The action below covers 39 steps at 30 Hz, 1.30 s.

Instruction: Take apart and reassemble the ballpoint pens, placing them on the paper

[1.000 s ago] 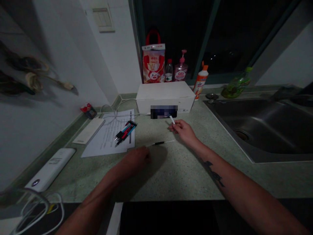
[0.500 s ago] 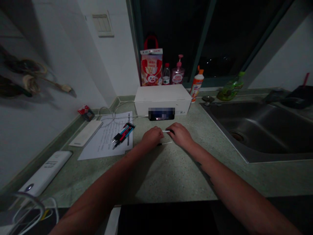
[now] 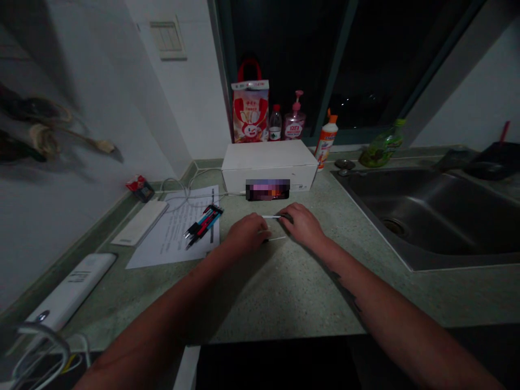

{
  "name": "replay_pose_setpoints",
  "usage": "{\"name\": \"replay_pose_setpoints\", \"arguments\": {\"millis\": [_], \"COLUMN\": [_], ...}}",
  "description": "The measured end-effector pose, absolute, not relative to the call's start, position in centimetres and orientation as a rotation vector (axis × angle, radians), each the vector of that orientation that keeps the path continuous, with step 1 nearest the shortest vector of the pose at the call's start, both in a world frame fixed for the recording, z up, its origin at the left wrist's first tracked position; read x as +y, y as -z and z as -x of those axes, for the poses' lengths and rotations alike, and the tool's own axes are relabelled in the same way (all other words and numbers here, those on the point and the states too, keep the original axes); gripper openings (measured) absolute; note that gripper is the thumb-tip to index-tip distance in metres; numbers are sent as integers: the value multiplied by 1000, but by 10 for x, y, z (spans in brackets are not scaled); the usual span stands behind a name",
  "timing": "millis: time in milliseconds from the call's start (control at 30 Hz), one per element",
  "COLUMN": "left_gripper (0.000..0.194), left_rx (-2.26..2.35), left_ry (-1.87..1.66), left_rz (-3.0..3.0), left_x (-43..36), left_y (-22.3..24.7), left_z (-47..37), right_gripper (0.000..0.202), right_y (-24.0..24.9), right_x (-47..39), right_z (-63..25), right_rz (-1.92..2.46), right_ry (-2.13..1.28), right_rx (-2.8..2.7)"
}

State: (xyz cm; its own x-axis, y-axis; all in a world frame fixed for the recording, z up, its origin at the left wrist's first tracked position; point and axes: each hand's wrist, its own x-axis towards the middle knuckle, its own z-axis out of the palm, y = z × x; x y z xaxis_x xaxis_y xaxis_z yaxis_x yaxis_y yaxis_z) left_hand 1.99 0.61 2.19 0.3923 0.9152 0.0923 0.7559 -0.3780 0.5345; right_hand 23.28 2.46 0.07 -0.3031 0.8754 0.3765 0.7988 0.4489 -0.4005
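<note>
The slim white stick (image 3: pixel 270 216) lies level above the desk (image 3: pixel 300 292), its right end gripped by the right hand (image 3: pixel 301 223). The left hand (image 3: pixel 246 233) curls near its other end; whether it grips anything, I cannot tell. A thin rod (image 3: pixel 278 238) lies at 6 o'clock, the phone (image 3: pixel 267 190) at 12, pens (image 3: pixel 204 225) at 9, the sink (image 3: pixel 439 216) at 3.

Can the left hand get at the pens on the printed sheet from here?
Probably yes: the left hand is just beside the pens, with only a short stretch of countertop visible between them.
</note>
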Motion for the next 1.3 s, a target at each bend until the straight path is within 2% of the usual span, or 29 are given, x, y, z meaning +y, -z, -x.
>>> {"name": "replay_pose_setpoints", "arguments": {"millis": [133, 367, 500, 700, 1300], "left_gripper": [1, 13, 11, 21, 15], "left_rx": [1365, 1349, 1329, 1450, 1619], "left_ry": [-396, -548, -524, -477, -501], "left_rz": [-2261, -2289, -2328, -2357, -2444], "left_x": [-8, -3, -3, 0, 15], "left_y": [-24, -16, -19, -25, 0], "left_z": [-18, -18, -17, -9, -7], "right_gripper": [13, 6, 10, 12, 17], "right_y": [-12, -17, -16, -20, -24], "right_x": [9, -3, 0, 7, 6], "right_z": [-227, -214, -219, -234, -237], "right_rz": [1267, 1129, 1174, 1346, 1470], "right_ry": [-291, -272, -208, -155, -315], "right_rx": [-2280, -2503, -2485, -2411, -2465]}}
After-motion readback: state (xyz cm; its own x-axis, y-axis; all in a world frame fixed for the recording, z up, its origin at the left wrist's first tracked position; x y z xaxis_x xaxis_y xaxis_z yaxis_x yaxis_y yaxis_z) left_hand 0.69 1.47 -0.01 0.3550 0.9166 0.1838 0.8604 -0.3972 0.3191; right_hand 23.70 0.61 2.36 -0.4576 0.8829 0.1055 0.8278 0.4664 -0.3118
